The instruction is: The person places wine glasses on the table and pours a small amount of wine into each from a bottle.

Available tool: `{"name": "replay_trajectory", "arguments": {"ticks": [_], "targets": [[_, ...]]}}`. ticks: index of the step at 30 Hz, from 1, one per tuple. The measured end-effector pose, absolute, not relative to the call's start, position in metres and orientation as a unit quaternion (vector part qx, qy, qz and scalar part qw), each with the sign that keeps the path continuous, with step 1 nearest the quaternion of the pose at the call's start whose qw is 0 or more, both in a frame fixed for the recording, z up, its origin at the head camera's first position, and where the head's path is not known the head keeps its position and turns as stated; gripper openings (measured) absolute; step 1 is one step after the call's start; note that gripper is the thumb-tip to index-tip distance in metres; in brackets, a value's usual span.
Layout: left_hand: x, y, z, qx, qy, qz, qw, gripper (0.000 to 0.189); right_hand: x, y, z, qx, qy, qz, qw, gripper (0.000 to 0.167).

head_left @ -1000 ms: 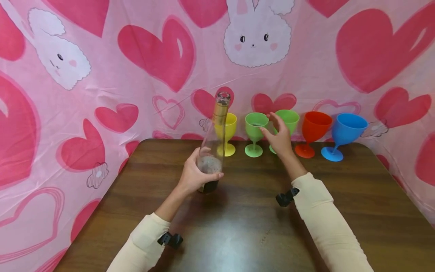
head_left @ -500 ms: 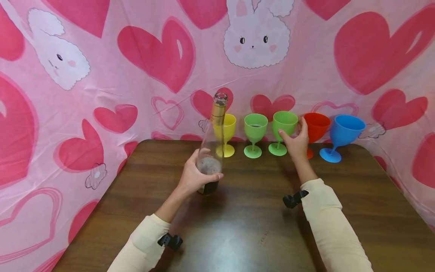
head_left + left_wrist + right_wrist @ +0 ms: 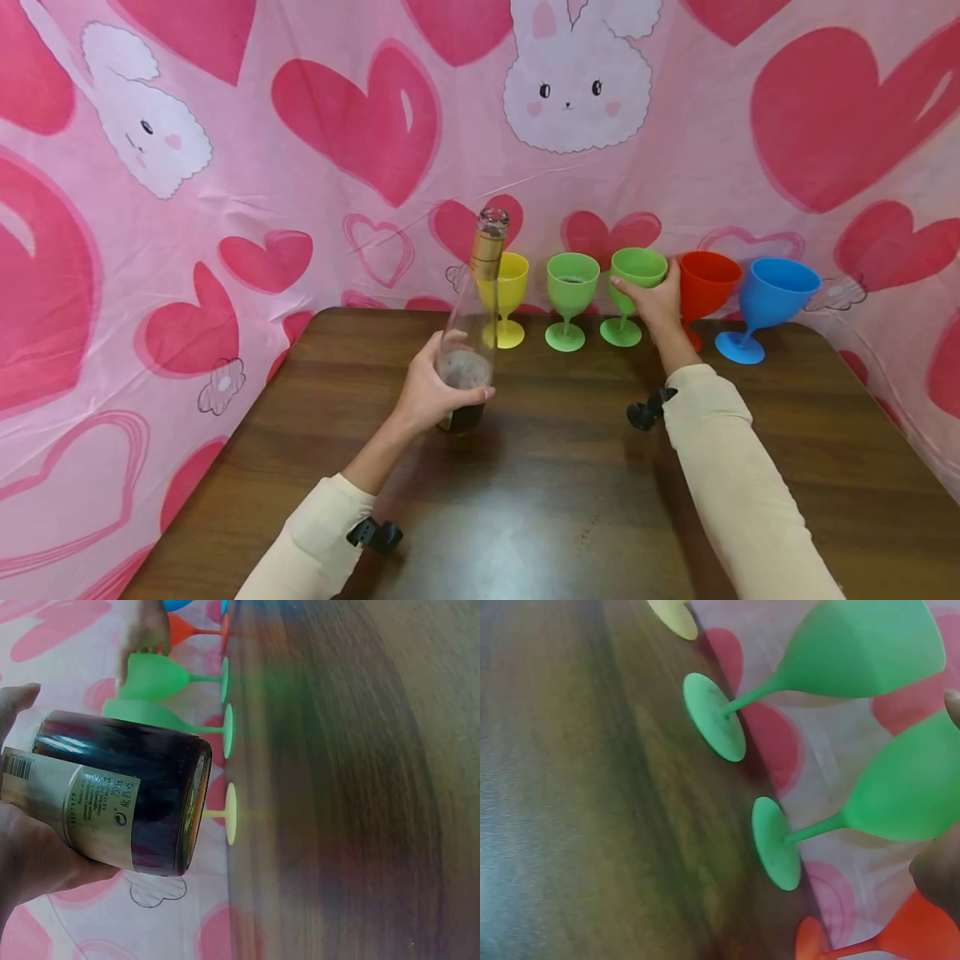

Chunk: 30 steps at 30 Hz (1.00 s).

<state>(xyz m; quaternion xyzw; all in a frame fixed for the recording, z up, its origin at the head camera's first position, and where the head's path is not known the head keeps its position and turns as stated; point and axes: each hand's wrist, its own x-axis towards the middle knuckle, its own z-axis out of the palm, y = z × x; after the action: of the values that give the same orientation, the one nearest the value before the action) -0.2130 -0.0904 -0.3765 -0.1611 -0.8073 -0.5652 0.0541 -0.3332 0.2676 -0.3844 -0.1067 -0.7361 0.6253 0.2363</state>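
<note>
We are gripping the bottle (image 3: 468, 363) in our left hand (image 3: 424, 387), its long axis leaning slightly rightward above that grip, while our right hand (image 3: 662, 304) is clasping the rightmost green goblet (image 3: 637, 267), upright, beyond and right of the bottle.

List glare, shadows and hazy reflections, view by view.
Head view: glare on the tabletop, shadow beside the right sleeve; left wrist view: bright streak on the bottle, green goblets reflected hazily; right wrist view: bluish glare at the picture's left edge.
</note>
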Motion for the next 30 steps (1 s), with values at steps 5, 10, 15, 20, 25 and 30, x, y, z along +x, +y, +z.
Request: {"name": "replay_trajectory", "arguments": {"ticks": [5, 10, 15, 20, 25, 30], "targets": [[-0.212, -0.090, -0.376, -0.161, -0.806, -0.567, 0.055, 0.072, -0.339, 0.268, -0.377, -0.098, -0.732, 0.630, 0.241, 0.090], [-0.213, -0.090, -0.377, -0.164, -0.808, -0.564, 0.051, 0.073, -0.342, 0.269, -0.377, -0.108, -0.738, 0.621, 0.241, 0.091], [-0.212, -0.090, -0.378, -0.164, -0.812, -0.558, 0.051, 0.073, -0.340, 0.268, -0.378, -0.112, -0.735, 0.626, 0.234, 0.094], [-0.211, -0.090, -0.376, -0.163, -0.813, -0.557, 0.051, 0.072, -0.331, 0.268, -0.378, -0.104, -0.734, 0.635, 0.217, 0.097], [-0.209, -0.090, -0.376, -0.161, -0.819, -0.548, 0.047, 0.072, -0.317, 0.269, -0.381, -0.101, -0.735, 0.638, 0.208, 0.089], [-0.209, -0.091, -0.376, -0.162, -0.821, -0.546, 0.045, 0.072, -0.297, 0.269, -0.383, -0.087, -0.733, 0.644, 0.203, 0.075]]}}
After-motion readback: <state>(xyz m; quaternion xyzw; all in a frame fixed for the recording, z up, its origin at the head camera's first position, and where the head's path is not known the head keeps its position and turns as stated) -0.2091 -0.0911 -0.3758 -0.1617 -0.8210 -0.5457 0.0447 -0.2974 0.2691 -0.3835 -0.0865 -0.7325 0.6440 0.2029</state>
